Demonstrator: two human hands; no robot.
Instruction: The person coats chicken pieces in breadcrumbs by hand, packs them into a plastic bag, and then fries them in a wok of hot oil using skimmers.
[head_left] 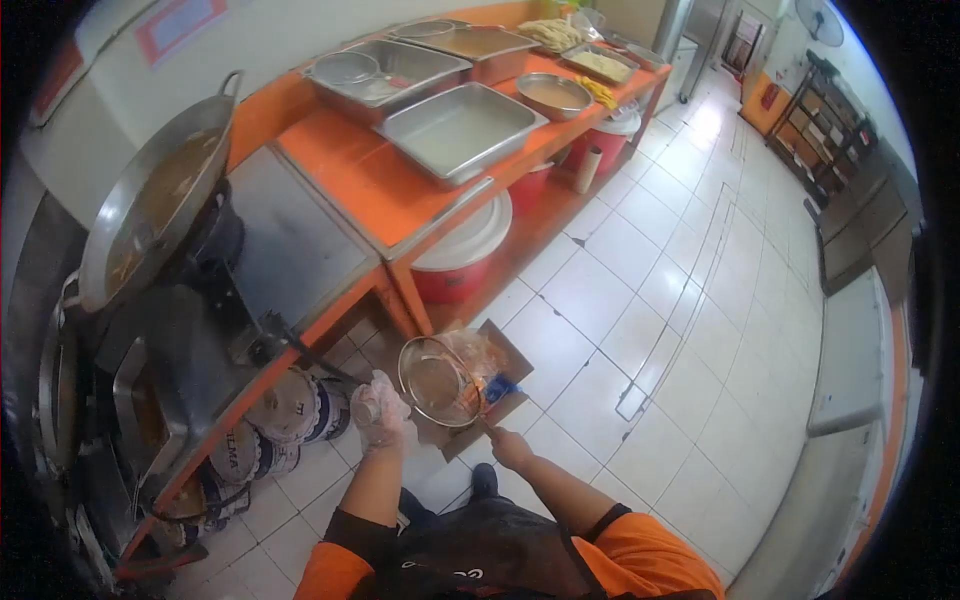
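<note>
My right hand (pixel 512 450) is closed around the handle of a round wire strainer (pixel 437 382). The strainer hangs over an open cardboard box (pixel 508 352) with crumpled clear plastic and a blue wrapper (pixel 498 388) in it. My left hand (pixel 380 412), in a clear plastic glove, is to the left of the strainer with its fingers curled in. A round greyish end shows at those fingers, but I cannot tell what it belongs to. A dark bar (pixel 325 362) runs from the stove side toward this hand.
At left, a large wok (pixel 160 200) of brownish liquid sits on the stove. Steel pans (pixel 462 130) and a bowl (pixel 555 95) line the orange table (pixel 345 195). Below are lidded red tubs (pixel 465 245); paint buckets (pixel 285 405) stand under the stove. White floor tiles (pixel 640 290) stretch right.
</note>
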